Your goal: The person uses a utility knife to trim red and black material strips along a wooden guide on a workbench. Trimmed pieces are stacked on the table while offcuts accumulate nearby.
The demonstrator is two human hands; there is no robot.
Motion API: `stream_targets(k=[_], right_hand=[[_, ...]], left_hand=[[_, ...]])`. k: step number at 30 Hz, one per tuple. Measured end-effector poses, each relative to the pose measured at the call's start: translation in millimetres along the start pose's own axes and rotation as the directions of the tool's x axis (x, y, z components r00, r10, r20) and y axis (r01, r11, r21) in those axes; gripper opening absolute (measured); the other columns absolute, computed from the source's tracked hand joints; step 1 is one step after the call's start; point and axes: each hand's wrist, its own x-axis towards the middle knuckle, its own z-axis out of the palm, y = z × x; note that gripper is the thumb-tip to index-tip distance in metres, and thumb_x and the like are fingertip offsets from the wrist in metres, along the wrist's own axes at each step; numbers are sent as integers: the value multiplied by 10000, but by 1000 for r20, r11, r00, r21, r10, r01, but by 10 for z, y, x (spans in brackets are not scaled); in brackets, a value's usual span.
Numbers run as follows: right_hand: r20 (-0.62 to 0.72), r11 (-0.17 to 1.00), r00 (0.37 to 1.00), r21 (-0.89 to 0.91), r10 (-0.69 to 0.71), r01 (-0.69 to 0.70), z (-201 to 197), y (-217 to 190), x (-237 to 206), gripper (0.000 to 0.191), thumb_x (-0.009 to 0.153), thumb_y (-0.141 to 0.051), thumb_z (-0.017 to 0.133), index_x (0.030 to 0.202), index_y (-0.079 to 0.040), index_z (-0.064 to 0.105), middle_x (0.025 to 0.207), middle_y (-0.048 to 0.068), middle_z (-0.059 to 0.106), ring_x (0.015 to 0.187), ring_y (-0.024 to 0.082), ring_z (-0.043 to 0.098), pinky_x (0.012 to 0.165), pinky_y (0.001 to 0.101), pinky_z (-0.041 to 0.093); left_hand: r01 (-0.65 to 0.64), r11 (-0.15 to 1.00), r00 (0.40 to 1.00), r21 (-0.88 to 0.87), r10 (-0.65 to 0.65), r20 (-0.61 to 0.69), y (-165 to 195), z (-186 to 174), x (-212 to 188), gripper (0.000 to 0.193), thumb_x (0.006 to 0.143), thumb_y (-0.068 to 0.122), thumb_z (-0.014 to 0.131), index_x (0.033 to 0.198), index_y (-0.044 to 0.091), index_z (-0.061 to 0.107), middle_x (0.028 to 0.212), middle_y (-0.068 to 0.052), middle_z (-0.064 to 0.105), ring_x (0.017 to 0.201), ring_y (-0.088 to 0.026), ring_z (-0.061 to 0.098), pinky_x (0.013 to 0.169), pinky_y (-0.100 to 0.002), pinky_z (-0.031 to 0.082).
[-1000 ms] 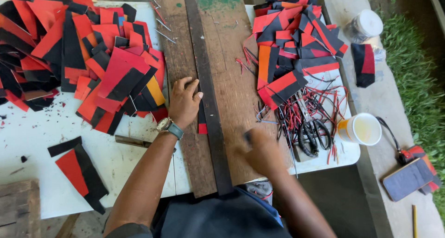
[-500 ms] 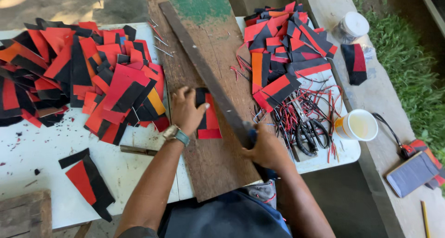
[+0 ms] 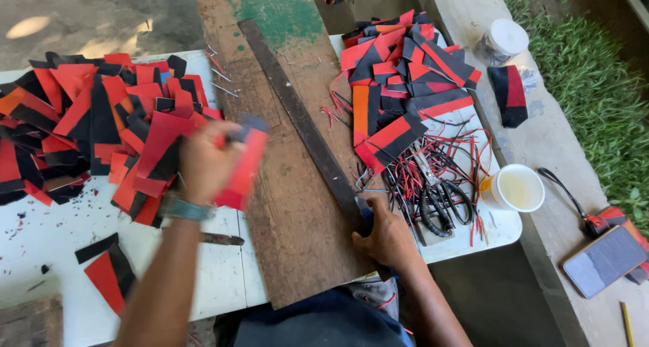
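My left hand [image 3: 203, 161] is lifted above the left side of the brown wooden board [image 3: 297, 245] and grips a red and black cut piece [image 3: 243, 164], which is blurred. My right hand [image 3: 385, 235] rests on the near end of a long dark straight bar [image 3: 297, 113] that lies slanted across the board. It seems to hold a small blue-handled tool against the bar, mostly hidden by the fingers. A pile of red and black pieces [image 3: 88, 127] lies just left of my left hand.
A second pile of red and black pieces [image 3: 405, 76] sits right of the board, with black scissors [image 3: 439, 208] among red trimmings. A white cup [image 3: 517, 188], a plastic jar [image 3: 503, 39] and a phone [image 3: 605, 259] are further right. A tool [image 3: 220, 239] lies on the white table [image 3: 47, 239].
My left hand has picked the red and black piece up off the board and swung it left. The dark bar has slanted further, with my right hand still on its near end.
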Motion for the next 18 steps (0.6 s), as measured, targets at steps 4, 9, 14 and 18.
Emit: stream_targets(k=[4,9,14,18], right_hand=[[-16,1000,1000,-13,-25,25,84,24,-19,749,698,-353,821,1307,-50,507,1043,272,709,918,455,705,807,503,559],[-7,1000,1000,-26,-1,1,98,-10,-4,741,706,-362,821,1313,-74,507,1028,260,715,914,445,702,792,511,560],[19,999,999,3,35,-35,61,-34,-7,730,707,-359,820,1303,-88,498,1002,256,715,915,445,696,783,523,551],[18,1000,1000,20,23,-24,78,-18,-23,714,708,-357,817,1285,-77,505,991,254,712,902,440,697,768,523,549]], left_hand=[[-167,908,956,385,244,-162,114,-363,429,530,745,116,885,1216,14,666,1240,-250,606,1166,-399,579,956,-488,493],[-317,947,941,59,306,142,773,1278,504,361,773,173,852,1086,50,720,1122,-181,698,1083,-373,658,929,-465,529],[-249,924,896,289,107,432,1364,2310,585,370,883,296,774,1096,3,695,1179,-215,614,1053,-406,635,893,-512,521],[-336,822,816,460,11,578,1482,2505,682,273,854,297,772,1002,69,743,1167,-176,640,1134,-360,630,932,-525,518]])
